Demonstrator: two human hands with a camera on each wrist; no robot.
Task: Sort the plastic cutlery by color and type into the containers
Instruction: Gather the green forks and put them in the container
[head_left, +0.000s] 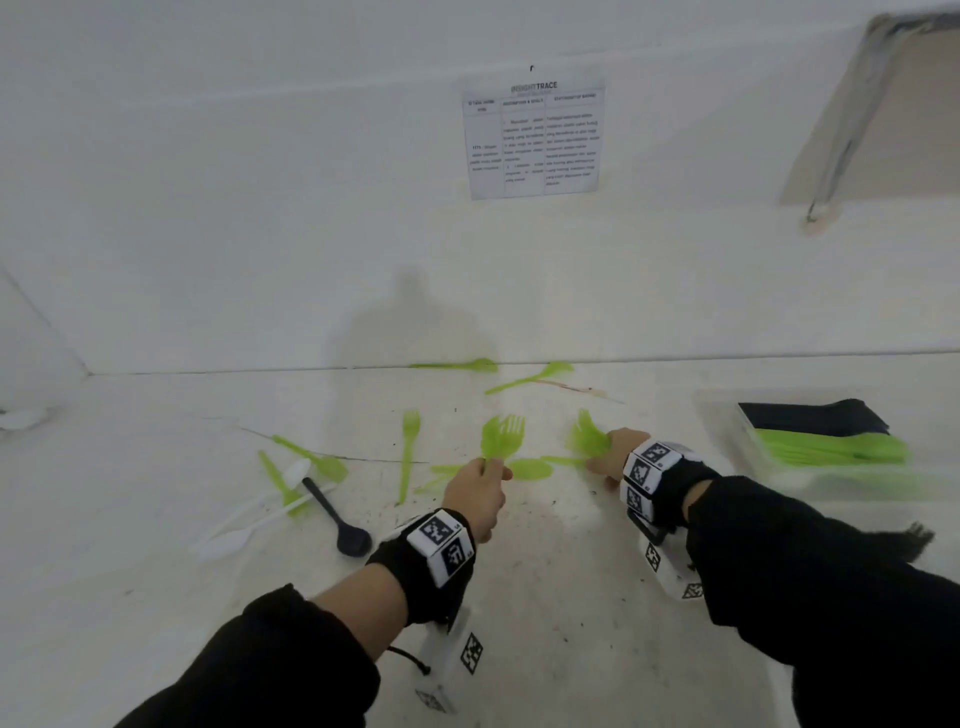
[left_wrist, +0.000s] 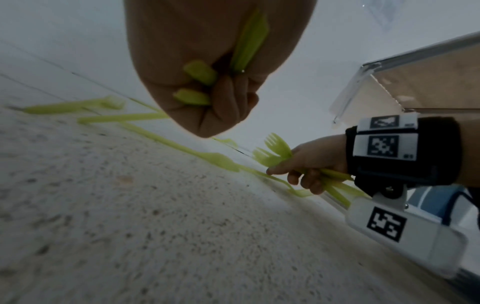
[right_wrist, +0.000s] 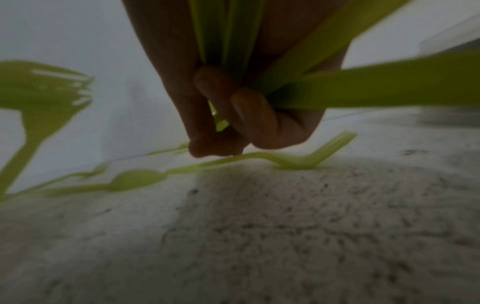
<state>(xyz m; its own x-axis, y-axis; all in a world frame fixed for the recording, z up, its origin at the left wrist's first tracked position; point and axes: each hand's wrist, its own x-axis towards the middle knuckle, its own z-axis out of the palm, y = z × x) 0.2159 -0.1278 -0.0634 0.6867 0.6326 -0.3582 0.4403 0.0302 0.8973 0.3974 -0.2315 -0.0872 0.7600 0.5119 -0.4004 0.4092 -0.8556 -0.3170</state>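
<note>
We see left hand (head_left: 475, 486) gripping green forks (head_left: 503, 434), right hand (head_left: 613, 453) clutching another fork bunch (head_left: 588, 435), both left of the container (head_left: 779, 457); green spoon (head_left: 530, 468) between hands.

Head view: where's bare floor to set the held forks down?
Bare: the near floor between the two forearms, and the far-left stretch beyond the white plastic spoons. Crowded: around the left hand and right hand, among scattered green plastic forks.
</note>
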